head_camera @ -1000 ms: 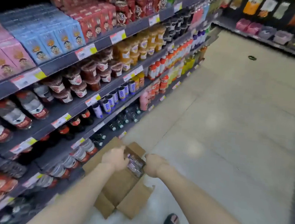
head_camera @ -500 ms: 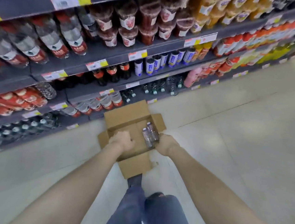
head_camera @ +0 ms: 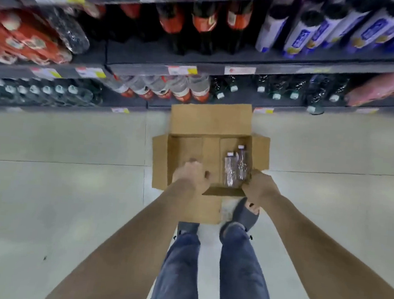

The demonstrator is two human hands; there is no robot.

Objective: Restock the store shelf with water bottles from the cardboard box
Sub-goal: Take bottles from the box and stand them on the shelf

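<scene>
The head camera, the only view, looks straight down at a cardboard box (head_camera: 211,148) held out over the floor (head_camera: 57,184) in front of the store shelf (head_camera: 198,64). The left hand (head_camera: 192,176) curls over the near wall of the box; its fingers are bent and pressed together on the cardboard, thumb tucked at the inner edge. The right hand (head_camera: 260,187) clamps the near right corner, fingers folded under and hidden, so how tightly they close cannot be told. Two water bottles (head_camera: 235,168) lie side by side inside the box, just beyond the right hand's fingers and caps pointing away from them; the space beyond the left fingers is bare cardboard. The four flaps stand open, the far one reaching toward the lowest row of clear bottles (head_camera: 277,90) on the shelf.

The step in hand looks like bringing the box to the shelf. To do it well, the person should keep both grips level, since the load sits all on the right side and would roll if the box tips, then set it down flat near the bottom shelf before freeing a hand to pick a bottle by its body
</scene>
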